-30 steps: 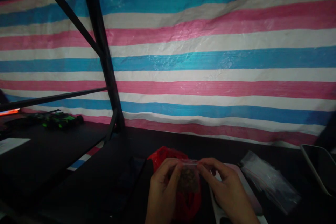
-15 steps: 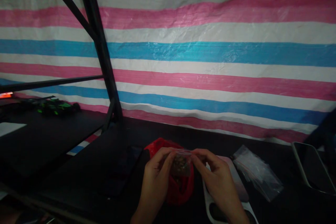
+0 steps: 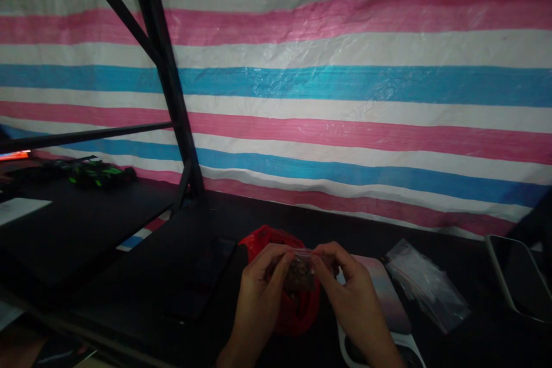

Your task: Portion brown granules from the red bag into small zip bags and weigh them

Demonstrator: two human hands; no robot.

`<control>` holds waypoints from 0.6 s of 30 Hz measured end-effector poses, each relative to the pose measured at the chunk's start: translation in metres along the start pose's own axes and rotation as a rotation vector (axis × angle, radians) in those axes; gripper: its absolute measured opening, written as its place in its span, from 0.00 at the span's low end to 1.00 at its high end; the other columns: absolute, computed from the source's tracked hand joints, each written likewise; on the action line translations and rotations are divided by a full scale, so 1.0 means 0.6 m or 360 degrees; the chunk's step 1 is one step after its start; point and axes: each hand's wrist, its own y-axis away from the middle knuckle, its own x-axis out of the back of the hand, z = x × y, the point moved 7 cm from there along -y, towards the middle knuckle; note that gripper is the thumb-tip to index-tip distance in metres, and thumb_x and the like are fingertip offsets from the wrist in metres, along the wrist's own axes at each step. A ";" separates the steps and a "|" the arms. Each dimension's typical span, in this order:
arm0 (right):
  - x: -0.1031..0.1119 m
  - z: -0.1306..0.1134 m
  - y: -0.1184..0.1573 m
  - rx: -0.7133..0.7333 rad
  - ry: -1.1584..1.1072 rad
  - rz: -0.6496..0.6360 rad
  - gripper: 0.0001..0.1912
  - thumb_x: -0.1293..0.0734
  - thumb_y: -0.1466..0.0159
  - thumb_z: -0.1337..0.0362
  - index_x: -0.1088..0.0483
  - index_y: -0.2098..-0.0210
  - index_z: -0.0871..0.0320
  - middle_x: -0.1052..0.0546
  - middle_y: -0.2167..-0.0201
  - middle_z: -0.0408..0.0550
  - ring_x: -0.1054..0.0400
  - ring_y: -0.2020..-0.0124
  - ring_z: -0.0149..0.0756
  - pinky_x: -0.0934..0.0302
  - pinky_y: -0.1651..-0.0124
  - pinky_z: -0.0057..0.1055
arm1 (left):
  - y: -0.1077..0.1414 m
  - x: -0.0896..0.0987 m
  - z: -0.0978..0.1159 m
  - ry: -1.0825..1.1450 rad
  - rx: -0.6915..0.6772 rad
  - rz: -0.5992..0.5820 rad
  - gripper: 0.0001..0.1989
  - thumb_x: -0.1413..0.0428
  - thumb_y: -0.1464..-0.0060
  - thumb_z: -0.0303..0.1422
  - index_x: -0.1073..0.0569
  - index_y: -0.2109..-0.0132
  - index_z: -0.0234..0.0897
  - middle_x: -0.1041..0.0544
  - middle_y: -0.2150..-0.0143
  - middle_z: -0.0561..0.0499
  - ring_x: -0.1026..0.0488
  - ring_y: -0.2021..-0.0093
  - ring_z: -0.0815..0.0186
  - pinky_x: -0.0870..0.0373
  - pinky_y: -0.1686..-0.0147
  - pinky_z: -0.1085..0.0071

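A small clear zip bag (image 3: pixel 299 276) hangs between my two hands, with small brownish pieces inside that are too dim to name. The fingers of my left hand (image 3: pixel 263 279) pinch its top left corner. At the top right corner, my right hand (image 3: pixel 345 282) pinches the same bag. Below and behind it lies a red plastic bag (image 3: pixel 297 319), open at the top, its contents mostly hidden. Partly under my right hand is a white kitchen scale (image 3: pixel 345 351) with a pale pinkish, shiny plate (image 3: pixel 386 293).
Several clear bags (image 3: pixel 426 284) lie right of the scale, and a phone (image 3: pixel 520 276) is farther right. A dark flat device (image 3: pixel 211 267) rests at left. Green-black toy cars (image 3: pixel 99 173) stand on the left table. A black metal post (image 3: pixel 175 92) rises before the striped sheet (image 3: pixel 345 86).
Both hands keep their pinch on the small bag, whose top edge looks flatter now. The whole view has shifted slightly.
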 end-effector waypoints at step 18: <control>0.045 0.009 -0.003 -0.0105 0.0073 0.0020 0.15 0.33 0.32 0.50 0.22 0.62 0.54 0.22 0.69 0.45 0.29 0.66 0.39 0.35 0.64 0.31 | 0.006 -0.012 -0.012 0.0035 -0.0022 -0.0038 0.11 0.38 0.37 0.39 0.16 0.51 0.44 0.14 0.56 0.51 0.16 0.56 0.65 0.21 0.54 0.74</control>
